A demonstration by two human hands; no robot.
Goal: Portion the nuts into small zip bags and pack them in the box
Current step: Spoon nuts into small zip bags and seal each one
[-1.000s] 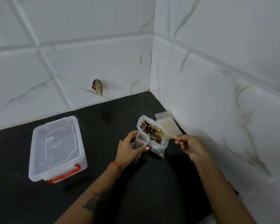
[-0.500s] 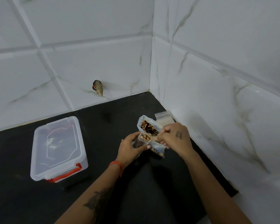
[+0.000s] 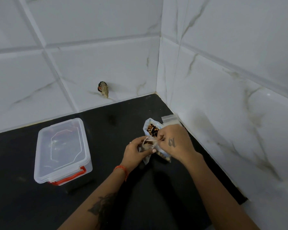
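Portioning is judged to be at an early stage. A small zip bag [image 3: 147,144] is held open by the curled fingers of the left hand [image 3: 134,152], just in front of the large nut bag [image 3: 152,128] standing on the black desk [image 3: 106,163]. The mouth of the small bag is pinched or fed by the right hand [image 3: 175,142]; what the right fingers hold cannot be told. Spare zip bags [image 3: 170,119] lie against the wall. The lidded box [image 3: 61,151] stands well apart to the left, closed, with no filled bags seen inside, so filling, sealing and packing are left.
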